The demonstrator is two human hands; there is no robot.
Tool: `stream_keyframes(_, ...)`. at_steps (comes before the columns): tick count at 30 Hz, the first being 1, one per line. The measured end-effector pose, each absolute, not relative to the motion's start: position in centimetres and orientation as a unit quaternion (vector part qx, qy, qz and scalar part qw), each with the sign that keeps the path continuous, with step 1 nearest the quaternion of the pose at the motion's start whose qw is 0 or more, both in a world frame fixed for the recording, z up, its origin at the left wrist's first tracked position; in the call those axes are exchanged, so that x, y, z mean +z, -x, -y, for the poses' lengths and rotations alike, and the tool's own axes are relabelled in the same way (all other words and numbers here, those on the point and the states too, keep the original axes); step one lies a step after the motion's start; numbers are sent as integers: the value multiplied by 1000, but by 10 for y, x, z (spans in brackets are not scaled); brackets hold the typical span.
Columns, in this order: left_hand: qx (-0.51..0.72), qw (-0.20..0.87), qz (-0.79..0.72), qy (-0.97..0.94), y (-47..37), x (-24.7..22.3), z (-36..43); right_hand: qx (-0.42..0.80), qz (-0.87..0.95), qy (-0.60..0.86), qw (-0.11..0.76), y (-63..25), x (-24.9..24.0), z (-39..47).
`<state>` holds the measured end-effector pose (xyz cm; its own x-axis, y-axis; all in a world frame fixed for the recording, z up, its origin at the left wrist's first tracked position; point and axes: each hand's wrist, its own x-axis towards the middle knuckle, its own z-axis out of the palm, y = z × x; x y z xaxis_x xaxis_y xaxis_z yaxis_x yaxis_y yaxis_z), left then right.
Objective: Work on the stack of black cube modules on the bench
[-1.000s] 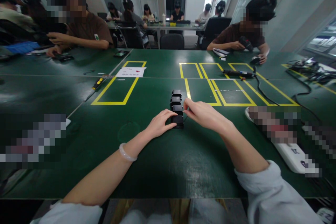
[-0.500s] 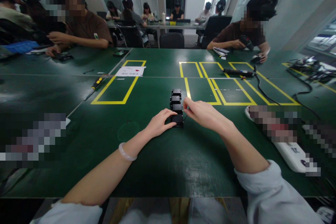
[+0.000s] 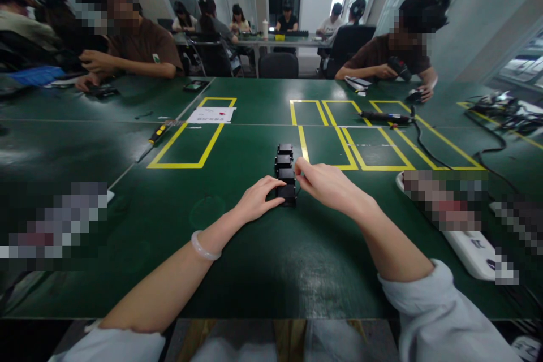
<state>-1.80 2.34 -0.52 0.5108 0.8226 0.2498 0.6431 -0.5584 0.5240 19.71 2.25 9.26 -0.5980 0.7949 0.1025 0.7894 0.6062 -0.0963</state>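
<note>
While the left hand (image 3: 257, 199) keeps a thumb-and-finger grip on the nearest black block (image 3: 287, 195) of a row on the tabletop (image 3: 254, 277), the right hand (image 3: 326, 182) curls just beside; whether it grasps anything, I cannot tell.

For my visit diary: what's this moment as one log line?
black blocks: four in a row on green table; left hand: touching nearest block; right hand: at row's right side, hold unclear
</note>
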Motion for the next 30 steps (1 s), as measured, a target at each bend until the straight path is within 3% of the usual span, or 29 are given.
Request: stream_keyframes(30,238,192,-436,-846,16,-4,-23,32,890,448,71,-193,98,-18)
